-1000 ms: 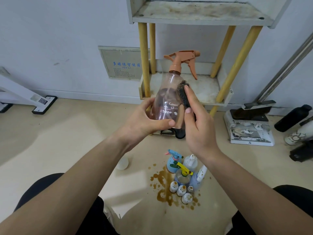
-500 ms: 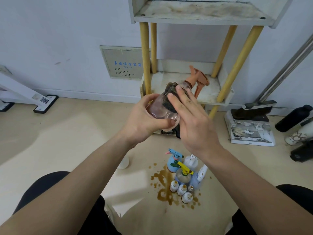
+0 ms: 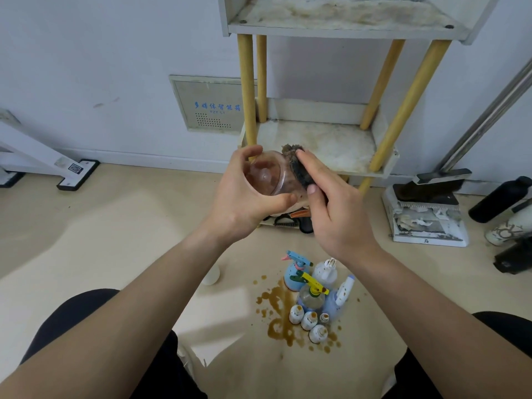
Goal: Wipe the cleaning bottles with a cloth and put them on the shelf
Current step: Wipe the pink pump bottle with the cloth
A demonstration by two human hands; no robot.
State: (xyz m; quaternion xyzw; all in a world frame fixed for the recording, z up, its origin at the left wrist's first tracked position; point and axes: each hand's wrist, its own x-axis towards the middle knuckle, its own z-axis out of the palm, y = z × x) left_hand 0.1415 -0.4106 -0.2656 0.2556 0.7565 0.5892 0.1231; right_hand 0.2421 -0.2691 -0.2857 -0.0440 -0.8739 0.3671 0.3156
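A: Where is the bottle?
B: The bottle is in the middle of the frame, up off the floor. It is tipped so its round bottom faces us.
A: Who holds it?
B: The left hand is wrapped round it, with the thumb under it and the fingers on top.
A: And the other hand?
B: The right hand grips a dark cloth and pushes it on the right side of the bottle.
A: Is the shelf close?
B: The shelf stands just behind the hands, by the wall. Its low board looks dirty.
A: What is on the floor?
B: Some small bottles stand in the lower middle, in a brown spill. A dustpan sits at the right.
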